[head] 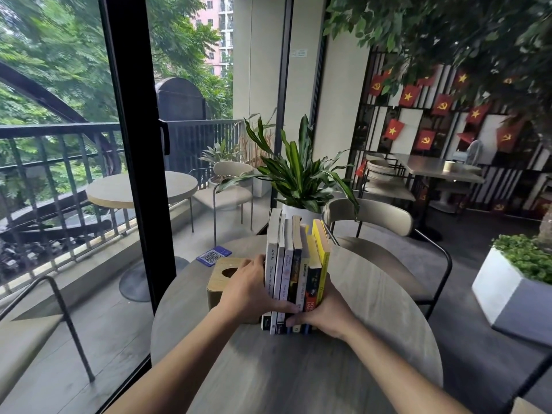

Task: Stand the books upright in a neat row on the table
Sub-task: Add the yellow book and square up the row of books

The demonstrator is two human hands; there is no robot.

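Head camera, looking down and forward over a round grey wood-grain table (373, 309): a row of books (294, 273) stands upright near the middle of the tabletop, spines facing the viewer. Six or seven paperbacks are pressed together. From left to right the spines run white, white, pale grey-white, dark blue-black, cream, black with orange lettering, and bright yellow. The yellow book (322, 255) at the right end leans slightly outward at its top, and the heights are uneven, so the top edges form a ragged line. Spine lettering is too small to read.

Both bare hands clamp the row from either side at its lower half. The left hand (249, 289) lies flat against the leftmost white book, thumb wrapped across the front of the spines. The right hand (325, 316) cups the bottom right end, fingers curled across the base of the spines, just below the left thumb.

Touching the left hand's back is a light wooden tissue box (222, 274), just left of the row. Behind it, toward the far left edge of the tabletop, lies a blue QR-code card (213, 256). Directly behind the books stands a white pot holding a leafy green plant (298, 171). A beige chair (373, 219) sits beyond the table's far right edge.
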